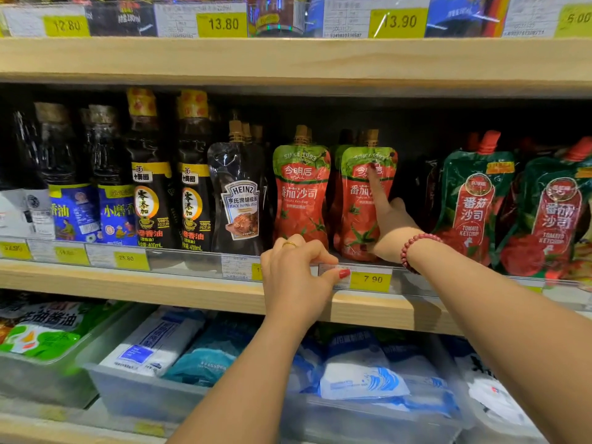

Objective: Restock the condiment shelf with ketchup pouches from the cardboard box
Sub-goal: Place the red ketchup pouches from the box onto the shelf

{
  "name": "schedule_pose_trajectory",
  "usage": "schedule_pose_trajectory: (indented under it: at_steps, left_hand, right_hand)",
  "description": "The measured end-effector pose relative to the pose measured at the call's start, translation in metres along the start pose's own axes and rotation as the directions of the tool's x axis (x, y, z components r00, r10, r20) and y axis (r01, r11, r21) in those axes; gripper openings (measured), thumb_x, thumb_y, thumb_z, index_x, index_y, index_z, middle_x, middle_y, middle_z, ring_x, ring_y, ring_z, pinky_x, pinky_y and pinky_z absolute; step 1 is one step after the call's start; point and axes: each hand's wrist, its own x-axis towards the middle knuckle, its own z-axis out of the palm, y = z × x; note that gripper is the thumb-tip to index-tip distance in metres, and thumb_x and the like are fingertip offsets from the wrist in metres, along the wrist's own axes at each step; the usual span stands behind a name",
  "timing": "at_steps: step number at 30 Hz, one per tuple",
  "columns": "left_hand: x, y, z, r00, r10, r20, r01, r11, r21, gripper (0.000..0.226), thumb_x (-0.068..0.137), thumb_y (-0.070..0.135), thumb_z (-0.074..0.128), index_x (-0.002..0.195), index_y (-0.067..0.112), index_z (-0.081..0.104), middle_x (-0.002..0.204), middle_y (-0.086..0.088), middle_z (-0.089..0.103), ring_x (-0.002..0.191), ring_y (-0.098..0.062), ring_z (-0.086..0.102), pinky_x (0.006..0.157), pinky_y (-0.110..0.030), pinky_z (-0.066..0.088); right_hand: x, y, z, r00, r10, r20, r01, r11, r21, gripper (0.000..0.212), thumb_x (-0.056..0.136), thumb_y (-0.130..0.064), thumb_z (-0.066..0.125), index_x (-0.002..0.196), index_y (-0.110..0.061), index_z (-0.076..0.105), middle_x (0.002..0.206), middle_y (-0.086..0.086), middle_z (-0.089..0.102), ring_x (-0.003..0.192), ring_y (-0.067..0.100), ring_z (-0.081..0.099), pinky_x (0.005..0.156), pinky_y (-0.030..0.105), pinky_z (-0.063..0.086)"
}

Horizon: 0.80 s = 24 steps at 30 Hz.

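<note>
A wooden shop shelf (192,293) spans mid-frame. The right hand (392,227), holding nothing, presses one finger on a soft red-and-green spouted ketchup pouch (362,203) at centre; the left hand (294,277) pinches the clear price rail (368,278). The pouch looks floppy and slick; best gripped at the neck.

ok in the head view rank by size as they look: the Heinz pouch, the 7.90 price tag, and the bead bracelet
1. Heinz pouch, clearly the largest.
2. 7.90 price tag.
3. Bead bracelet, partly hidden behind the wrist.
The last two look close, so their order is unsure.
</note>
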Motion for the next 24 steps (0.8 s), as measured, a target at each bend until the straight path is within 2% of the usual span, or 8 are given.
schedule_pose_trajectory:
  at_steps: [5,7,12,15,17,19,22,24]
  left_hand:
    - [0.0,0.0,0.001,1.0,-0.004,0.006,0.003,1.0,0.014,0.02,0.066,0.043,0.079,0.066,0.036,0.061,0.072,0.014,0.048,0.084,-0.01,0.044,0.073,-0.022,0.017]
    - [0.0,0.0,0.0,1.0,-0.01,0.019,0.01,1.0,0.016,0.02,0.067,0.043,0.079,0.067,0.037,0.06,0.074,0.014,0.049,0.086,-0.011,0.045,0.074,-0.022,0.017]
    - [0.001,0.001,-0.001,0.999,-0.025,0.048,0.024,1.0,0.017,0.021,0.067,0.045,0.078,0.066,0.039,0.059,0.076,0.015,0.05,0.09,-0.011,0.045,0.074,-0.021,0.016]
    - [0.0,0.001,0.0,0.998,-0.044,0.055,0.042,0.999,0.029,0.019,0.067,0.045,0.078,0.066,0.038,0.06,0.078,0.015,0.051,0.091,-0.013,0.045,0.074,-0.021,0.017]
    - [-0.002,0.003,-0.001,0.998,-0.044,0.052,0.042,0.998,0.036,0.018,0.068,0.044,0.078,0.067,0.036,0.062,0.076,0.016,0.047,0.09,-0.014,0.044,0.076,-0.023,0.02]
    - [-0.002,0.008,-0.004,0.995,-0.058,0.08,0.054,0.997,0.059,0.016,0.07,0.042,0.077,0.071,0.035,0.063,0.077,0.015,0.045,0.091,-0.015,0.044,0.082,-0.028,0.028]
    - [-0.001,0.011,-0.015,0.979,-0.077,0.188,0.06,0.994,0.095,0.011,0.077,0.036,0.073,0.085,0.032,0.067,0.085,0.009,0.047,0.098,-0.019,0.046,0.082,-0.029,0.032]
    - [-0.006,0.009,-0.025,0.952,-0.055,0.3,0.034,0.997,0.075,0.029,0.079,0.031,0.072,0.107,0.027,0.068,0.1,0.002,0.052,0.108,-0.023,0.046,0.088,-0.028,0.035]
  right_hand:
    - [0.001,0.004,0.0,1.0,-0.026,-0.009,0.026,0.999,0.027,0.139,0.067,0.007,0.071,0.112,-0.066,-0.038,0.132,0.02,0.031,0.068,0.016,0.049,0.056,0.026,0.044]
    - [-0.001,0.005,0.0,0.999,-0.032,-0.005,0.032,0.999,0.023,0.138,0.068,0.006,0.071,0.111,-0.067,-0.038,0.132,0.019,0.033,0.066,0.015,0.047,0.055,0.024,0.043]
    - [-0.007,0.001,-0.012,0.996,-0.002,0.084,0.007,0.998,-0.062,0.126,0.074,-0.01,0.073,0.128,-0.057,-0.03,0.138,0.019,0.037,0.085,0.023,0.057,0.073,0.032,0.05]
    - [-0.024,0.001,-0.032,0.987,0.011,0.159,0.002,0.997,-0.081,0.101,0.08,-0.028,0.068,0.141,-0.048,-0.01,0.132,0.015,0.044,0.101,0.028,0.057,0.085,0.039,0.051]
    - [-0.045,-0.002,-0.048,0.993,-0.071,0.097,0.081,0.991,-0.103,0.077,0.084,-0.035,0.061,0.144,-0.037,0.012,0.126,0.011,0.05,0.103,0.026,0.056,0.086,0.039,0.051]
    - [-0.075,-0.006,-0.062,0.982,-0.182,-0.045,0.178,0.98,-0.088,0.053,0.088,-0.037,0.055,0.136,-0.029,0.034,0.116,0.004,0.056,0.099,0.019,0.058,0.083,0.039,0.052]
    - [-0.13,-0.01,-0.07,0.899,-0.378,-0.22,0.384,0.923,-0.014,0.035,0.089,-0.029,0.055,0.123,-0.022,0.051,0.1,-0.002,0.061,0.089,0.013,0.059,0.075,0.037,0.054]
    - [-0.17,-0.009,-0.066,0.844,-0.482,-0.234,0.489,0.872,-0.03,0.029,0.088,-0.026,0.054,0.115,-0.018,0.058,0.092,-0.001,0.062,0.085,0.016,0.06,0.067,0.037,0.053]
